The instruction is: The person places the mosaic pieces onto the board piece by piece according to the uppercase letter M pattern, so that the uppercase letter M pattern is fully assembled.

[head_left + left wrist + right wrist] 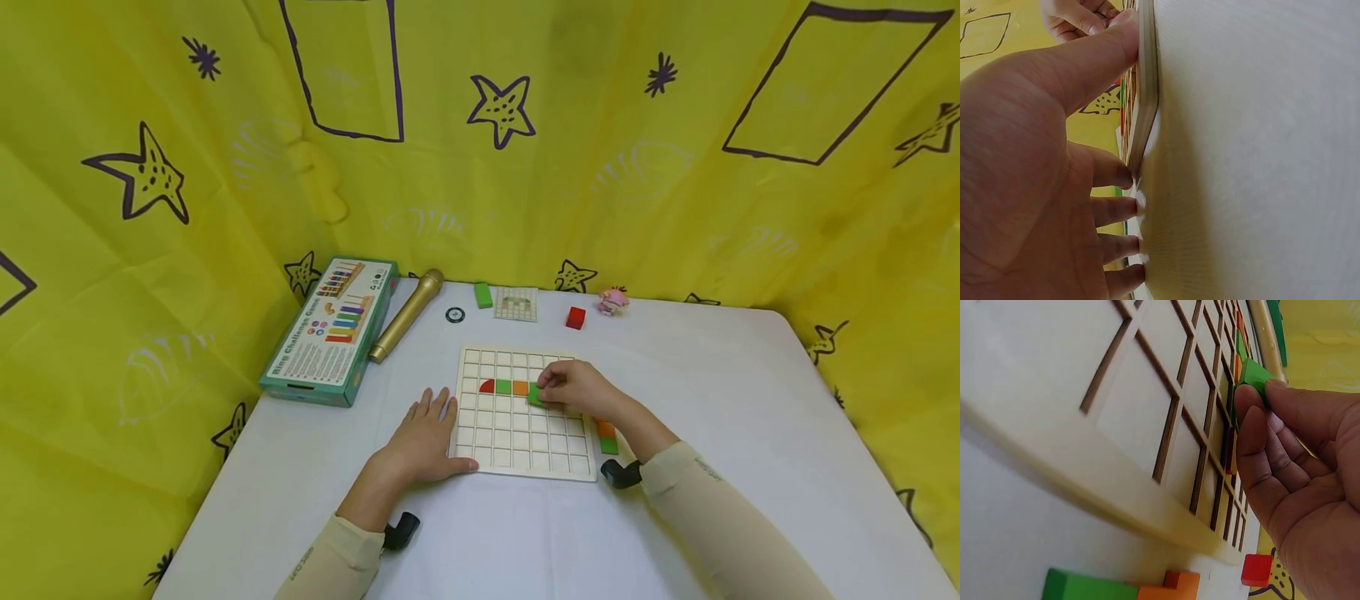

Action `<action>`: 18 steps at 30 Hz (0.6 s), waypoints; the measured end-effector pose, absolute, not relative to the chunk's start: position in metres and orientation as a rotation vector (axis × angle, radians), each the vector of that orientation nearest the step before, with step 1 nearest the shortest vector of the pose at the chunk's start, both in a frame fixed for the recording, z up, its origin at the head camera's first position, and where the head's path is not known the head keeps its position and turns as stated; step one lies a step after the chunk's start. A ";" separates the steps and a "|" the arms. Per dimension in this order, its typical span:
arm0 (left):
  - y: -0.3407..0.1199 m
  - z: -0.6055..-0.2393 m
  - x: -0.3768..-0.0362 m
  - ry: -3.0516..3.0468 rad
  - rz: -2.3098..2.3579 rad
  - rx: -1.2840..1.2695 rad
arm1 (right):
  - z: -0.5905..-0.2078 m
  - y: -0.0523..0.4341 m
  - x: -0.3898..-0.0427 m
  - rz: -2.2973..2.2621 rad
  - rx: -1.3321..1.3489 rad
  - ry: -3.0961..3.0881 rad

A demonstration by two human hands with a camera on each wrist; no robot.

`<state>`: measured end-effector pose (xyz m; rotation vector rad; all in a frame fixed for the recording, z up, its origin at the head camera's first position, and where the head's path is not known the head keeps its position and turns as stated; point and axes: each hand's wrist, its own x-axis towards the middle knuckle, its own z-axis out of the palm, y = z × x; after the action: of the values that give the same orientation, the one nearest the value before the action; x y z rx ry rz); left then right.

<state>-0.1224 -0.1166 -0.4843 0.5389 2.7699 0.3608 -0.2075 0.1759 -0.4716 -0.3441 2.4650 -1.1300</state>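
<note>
A pale wooden grid board (517, 450) lies on the white table. Its second row holds a red quarter-round piece (487, 386), a green square (503, 387) and an orange square (521, 387). My right hand (573, 387) pinches a green block (535, 395) (1254, 376) just right of the orange square, low over the board. My left hand (425, 437) lies flat on the table, thumb (1100, 56) against the board's left edge (1146, 87). Orange and green pieces (607, 437) (1122, 589) lie off the board's right side.
At the back stand a green game box (330, 330), a gold microphone (406, 314), a small dark ring (454, 315), a green block (483, 295), a pattern card (516, 304), a red cube (575, 317) and a pink toy (613, 301). Yellow cloth surrounds the table.
</note>
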 end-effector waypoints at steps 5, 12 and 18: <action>-0.117 -0.483 -0.123 2.768 0.359 0.542 | -0.469 0.166 -0.211 -1.116 -0.412 2.472; -0.117 -0.482 -0.123 2.763 0.361 0.550 | -0.468 0.153 -0.213 -1.124 -0.495 2.460; -0.117 -0.483 -0.123 2.753 0.353 0.541 | -0.469 0.142 -0.213 -1.141 -0.514 2.451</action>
<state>-0.1233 -0.1174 -0.4828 0.5414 2.7532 0.3531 -0.2128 0.1416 -0.4686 -0.5142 2.4512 -1.1409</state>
